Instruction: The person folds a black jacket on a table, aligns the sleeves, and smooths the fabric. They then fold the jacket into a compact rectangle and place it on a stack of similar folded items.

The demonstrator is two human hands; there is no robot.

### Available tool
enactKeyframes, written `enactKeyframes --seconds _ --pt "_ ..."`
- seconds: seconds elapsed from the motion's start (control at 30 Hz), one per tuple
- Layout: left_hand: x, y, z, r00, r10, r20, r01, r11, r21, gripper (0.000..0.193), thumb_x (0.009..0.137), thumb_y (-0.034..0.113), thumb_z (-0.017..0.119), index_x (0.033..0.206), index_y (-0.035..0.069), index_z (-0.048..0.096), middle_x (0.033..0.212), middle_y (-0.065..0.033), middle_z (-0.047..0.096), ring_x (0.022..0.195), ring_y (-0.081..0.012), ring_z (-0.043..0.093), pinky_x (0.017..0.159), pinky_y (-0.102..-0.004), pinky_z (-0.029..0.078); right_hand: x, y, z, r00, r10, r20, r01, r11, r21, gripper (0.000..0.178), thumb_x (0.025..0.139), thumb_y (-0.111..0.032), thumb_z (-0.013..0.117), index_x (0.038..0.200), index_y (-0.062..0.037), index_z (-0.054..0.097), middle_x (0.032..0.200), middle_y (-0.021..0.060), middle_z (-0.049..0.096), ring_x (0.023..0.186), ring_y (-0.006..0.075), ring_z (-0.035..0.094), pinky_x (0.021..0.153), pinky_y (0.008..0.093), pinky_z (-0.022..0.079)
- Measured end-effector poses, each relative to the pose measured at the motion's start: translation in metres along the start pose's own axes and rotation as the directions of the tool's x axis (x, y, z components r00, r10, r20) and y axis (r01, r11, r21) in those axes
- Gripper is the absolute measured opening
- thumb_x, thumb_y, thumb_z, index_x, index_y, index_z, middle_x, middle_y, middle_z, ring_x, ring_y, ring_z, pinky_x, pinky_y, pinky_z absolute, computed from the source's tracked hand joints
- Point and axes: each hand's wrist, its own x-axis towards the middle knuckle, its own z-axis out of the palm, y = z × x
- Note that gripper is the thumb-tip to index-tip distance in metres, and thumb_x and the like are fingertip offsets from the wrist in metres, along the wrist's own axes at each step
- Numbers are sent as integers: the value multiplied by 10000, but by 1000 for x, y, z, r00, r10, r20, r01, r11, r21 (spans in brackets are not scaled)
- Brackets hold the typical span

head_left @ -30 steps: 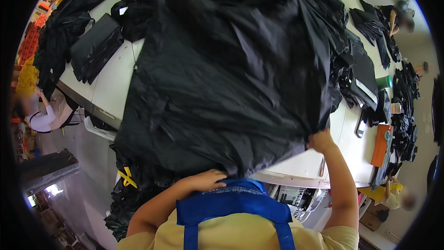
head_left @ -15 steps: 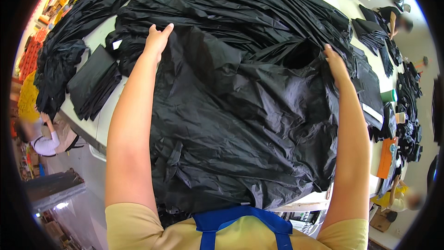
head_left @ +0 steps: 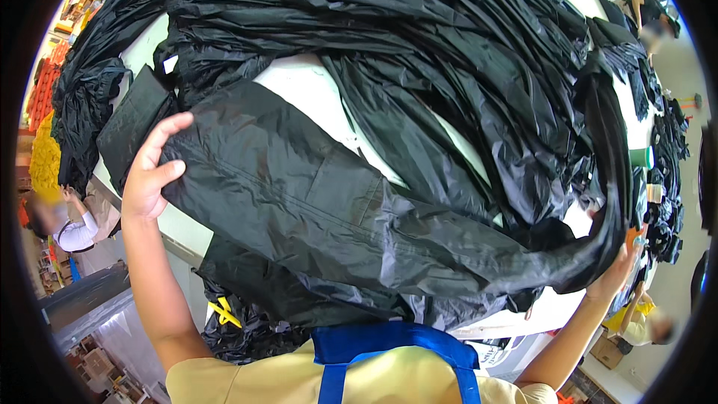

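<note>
Spreading a black garment [head_left: 314, 209] flat across a white tabletop [head_left: 314, 86], near edge draped over the front rim toward the body. Left hand [head_left: 149, 168], fingers loosely curled, pinching the garment's left edge; right hand [head_left: 617, 265] stretched far right at the other end, grip half hidden under a dark fold, closure impossible to tell. Judged mid-laying: next, likely smoothing or folding, calling for both ends pulled taut and level. Little open room: heaps of black fabric [head_left: 464, 52] crowding the far and right sides, a folded black stack [head_left: 131, 123] just beyond the left hand, only a bare white patch behind the garment. Yellow-handled scissors [head_left: 224, 313] below the tabletop's near-left edge.
</note>
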Motion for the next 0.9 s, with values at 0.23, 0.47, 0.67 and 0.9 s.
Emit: enactKeyframes --seconds 0.23,0.47,0.67,0.9 --pt "-41 -6 -32 954 241 -177 -242 970 15 381 741 109 784 1072 43 607 993 -7 600 954 -136 582 916 -263 429 6 -33 -48 937 -24 350 -13 995 104 339 973 -102 521 1297 -2 531 1249 135 603 1176 260 561 1047 408 414" --pt "88 118 3 963 241 -120 -86 696 712 418 861 220 684 1223 42 575 1021 7 599 893 -81 537 782 -235 443 143 -76 108 845 -398 357 534 659 -529 594 947 -429 576 1302 45 527 1206 165 611 1072 247 603 923 340 479" --pt "210 80 109 824 567 -1 -351 511 785 722 870 232 663 1457 21 298 1490 -270 317 1397 -361 311 1148 -368 263 196 -42 165 662 -725 193 213 -65 -975 742 917 -602 475 1243 59 566 1285 307 526 1167 411 524 987 423 404" --pt "-1 -136 -14 880 411 -238 -41 566 823 572 899 159 626 1422 94 404 1426 -196 424 1307 -352 428 1075 -407 356 -98 141 92 348 -128 929 922 -132 -363 524 902 -179 571 1359 31 421 1452 234 347 1381 433 279 1113 525 238"
